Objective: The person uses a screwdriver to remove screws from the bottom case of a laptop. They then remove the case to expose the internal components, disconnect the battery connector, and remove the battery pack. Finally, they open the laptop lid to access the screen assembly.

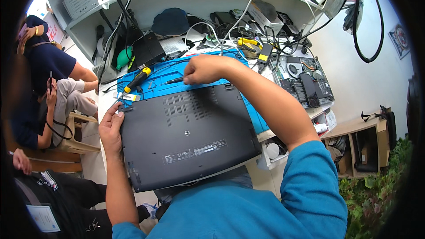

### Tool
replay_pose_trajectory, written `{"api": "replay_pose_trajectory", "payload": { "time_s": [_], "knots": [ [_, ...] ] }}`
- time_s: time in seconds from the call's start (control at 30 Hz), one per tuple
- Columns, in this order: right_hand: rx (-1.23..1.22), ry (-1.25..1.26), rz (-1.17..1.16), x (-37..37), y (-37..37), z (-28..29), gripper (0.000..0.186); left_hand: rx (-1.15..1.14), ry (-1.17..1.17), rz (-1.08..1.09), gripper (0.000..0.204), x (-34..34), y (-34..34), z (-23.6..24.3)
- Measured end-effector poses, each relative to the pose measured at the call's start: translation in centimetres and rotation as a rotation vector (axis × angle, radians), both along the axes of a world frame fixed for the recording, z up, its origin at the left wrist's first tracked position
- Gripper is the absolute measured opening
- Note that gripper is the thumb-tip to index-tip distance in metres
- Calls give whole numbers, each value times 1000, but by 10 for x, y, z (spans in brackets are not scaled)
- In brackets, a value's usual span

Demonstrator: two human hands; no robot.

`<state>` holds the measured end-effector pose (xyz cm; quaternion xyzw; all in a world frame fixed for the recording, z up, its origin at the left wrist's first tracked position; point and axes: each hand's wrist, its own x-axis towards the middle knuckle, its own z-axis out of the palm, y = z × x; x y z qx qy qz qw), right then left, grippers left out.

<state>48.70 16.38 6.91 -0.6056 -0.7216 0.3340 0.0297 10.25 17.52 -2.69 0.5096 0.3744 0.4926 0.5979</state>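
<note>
A black laptop lies upside down at the near edge of the bench, its vented bottom cover facing up. My left hand grips its far left corner, thumb on top and fingers along the edge. Beyond the laptop's far edge, over the blue repair mat, my right hand is closed on a slim black screwdriver, whose thin shaft points left. A thicker yellow-and-black screwdriver lies on the mat to the left, with small loose parts near it.
An opened laptop chassis with a fan and a dark phone-like slab sits at right. Tangled cables, yellow-handled pliers, a green blower bulb and a dark cap crowd the back. People sit at left; a wooden shelf stands at right.
</note>
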Motion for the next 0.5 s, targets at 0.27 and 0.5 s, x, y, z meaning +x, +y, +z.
{"api": "replay_pose_trajectory", "payload": {
  "time_s": [0.27, 0.5],
  "knots": [
    [107, -130, -141, 53, -66, 7, 30, 54, -64, -97, 39, -12, 7, -2],
    [264, -139, -551, 54, -167, -17, 41, 68, -31, -69, 40, -11, 2, 11]
  ]
}}
